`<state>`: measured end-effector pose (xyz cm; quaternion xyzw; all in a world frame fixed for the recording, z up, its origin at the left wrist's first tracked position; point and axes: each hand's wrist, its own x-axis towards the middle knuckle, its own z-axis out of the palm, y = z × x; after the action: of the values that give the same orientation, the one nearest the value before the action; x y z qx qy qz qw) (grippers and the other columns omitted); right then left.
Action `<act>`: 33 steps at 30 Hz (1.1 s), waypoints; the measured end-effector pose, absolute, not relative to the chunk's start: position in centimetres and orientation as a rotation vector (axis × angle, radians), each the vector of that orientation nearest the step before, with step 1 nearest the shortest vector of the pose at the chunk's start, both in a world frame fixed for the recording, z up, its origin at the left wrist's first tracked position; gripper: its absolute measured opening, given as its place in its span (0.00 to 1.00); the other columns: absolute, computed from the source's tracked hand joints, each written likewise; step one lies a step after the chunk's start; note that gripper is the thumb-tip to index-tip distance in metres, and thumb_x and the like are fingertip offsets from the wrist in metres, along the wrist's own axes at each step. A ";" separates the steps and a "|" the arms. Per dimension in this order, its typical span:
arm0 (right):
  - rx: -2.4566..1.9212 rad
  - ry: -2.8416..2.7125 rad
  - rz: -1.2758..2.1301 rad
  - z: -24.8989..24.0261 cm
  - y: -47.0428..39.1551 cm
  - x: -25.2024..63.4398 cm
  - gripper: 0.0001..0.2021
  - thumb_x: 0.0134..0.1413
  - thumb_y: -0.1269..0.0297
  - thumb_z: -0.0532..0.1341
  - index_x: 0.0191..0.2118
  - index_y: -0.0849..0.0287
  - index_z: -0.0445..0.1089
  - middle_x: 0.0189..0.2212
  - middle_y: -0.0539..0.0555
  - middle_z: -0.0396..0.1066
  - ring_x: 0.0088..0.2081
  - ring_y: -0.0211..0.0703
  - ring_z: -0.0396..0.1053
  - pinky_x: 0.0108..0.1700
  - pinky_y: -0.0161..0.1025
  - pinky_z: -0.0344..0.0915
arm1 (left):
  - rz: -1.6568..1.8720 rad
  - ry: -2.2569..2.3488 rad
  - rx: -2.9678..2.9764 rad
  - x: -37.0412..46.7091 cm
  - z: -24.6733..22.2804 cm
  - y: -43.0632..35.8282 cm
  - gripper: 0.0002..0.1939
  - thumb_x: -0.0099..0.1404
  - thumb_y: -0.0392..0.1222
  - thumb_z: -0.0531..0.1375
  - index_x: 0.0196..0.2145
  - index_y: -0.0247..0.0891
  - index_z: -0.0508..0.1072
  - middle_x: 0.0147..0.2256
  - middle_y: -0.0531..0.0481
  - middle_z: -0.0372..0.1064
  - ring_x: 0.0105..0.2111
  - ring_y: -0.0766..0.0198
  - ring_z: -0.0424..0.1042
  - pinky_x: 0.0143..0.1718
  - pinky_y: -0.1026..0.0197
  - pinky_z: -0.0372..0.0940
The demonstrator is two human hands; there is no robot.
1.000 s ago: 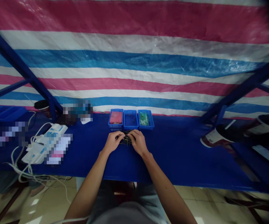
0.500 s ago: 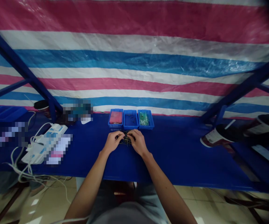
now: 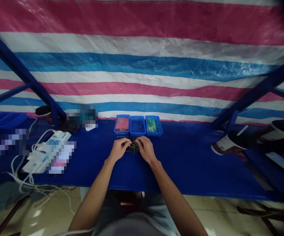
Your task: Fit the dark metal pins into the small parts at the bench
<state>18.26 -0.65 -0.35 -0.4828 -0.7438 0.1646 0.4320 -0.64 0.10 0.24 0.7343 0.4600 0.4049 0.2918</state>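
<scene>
My left hand point(image 3: 118, 149) and my right hand point(image 3: 145, 149) face each other over a small pile of thin, dark and gold-coloured wire-like pieces point(image 3: 134, 148) on the blue table. Both hands have thumb and fingertips pinched together at the pile's top edge. What sits between the fingertips is too small to tell. Just beyond the hands stand three blue bins side by side. The left bin point(image 3: 117, 133) holds pink-red flat pieces point(image 3: 122, 124), the middle bin point(image 3: 138, 133) a few thin dark pieces, and the right bin point(image 3: 154, 134) green and clear pieces point(image 3: 152, 125).
Left on the table point(image 3: 186, 164) lie a white power strip point(image 3: 47, 149), tangled white cables point(image 3: 31, 178) and blurred-out items. A dark cup point(image 3: 44, 111) stands behind them. To the right are more cups point(image 3: 227, 144) and a phone-like slab point(image 3: 283, 164). Blue frame bars point(image 3: 31, 78) slant at both sides.
My right hand has shifted slightly right, so a little more of the pile shows between the hands. My left hand has hardly moved. Another person's hand at the far left edge has left the view.
</scene>
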 end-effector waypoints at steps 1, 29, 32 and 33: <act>-1.199 -1.847 0.414 -0.3 -0.7 18.3 0.06 0.66 0.63 0.57 0.41 0.55 0.71 0.34 0.53 0.73 0.38 0.46 0.68 0.43 0.42 0.62 | 1.081 1.231 1.953 -0.6 0.3 0.1 0.14 0.70 0.45 0.57 0.31 0.36 0.76 0.27 0.52 0.74 0.25 0.67 0.67 0.29 0.66 0.58; -1.168 -1.862 0.427 0.0 -0.9 18.6 0.04 0.62 0.68 0.60 0.42 0.55 0.70 0.35 0.53 0.73 0.37 0.45 0.68 0.43 0.41 0.61 | 1.096 1.237 1.938 -0.7 0.4 0.0 0.15 0.70 0.47 0.56 0.32 0.35 0.76 0.27 0.52 0.74 0.25 0.68 0.67 0.30 0.66 0.59; -1.160 -1.884 0.420 0.0 -0.8 18.6 0.05 0.63 0.70 0.58 0.38 0.55 0.70 0.35 0.53 0.72 0.38 0.46 0.68 0.42 0.41 0.61 | 1.088 1.240 1.936 -0.7 0.3 0.1 0.16 0.70 0.48 0.56 0.31 0.35 0.76 0.27 0.52 0.74 0.25 0.67 0.67 0.30 0.66 0.59; -1.157 -1.883 0.422 0.0 -0.8 18.7 0.05 0.63 0.70 0.57 0.37 0.55 0.70 0.35 0.53 0.72 0.38 0.46 0.68 0.43 0.41 0.61 | 1.083 1.239 1.936 -0.7 0.3 0.1 0.16 0.70 0.48 0.56 0.31 0.35 0.76 0.27 0.52 0.74 0.25 0.67 0.67 0.30 0.66 0.59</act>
<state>18.65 -0.78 0.01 -0.4641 -0.7551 0.1690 0.4311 -0.69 0.06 0.34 0.7277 0.4659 0.4072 0.2960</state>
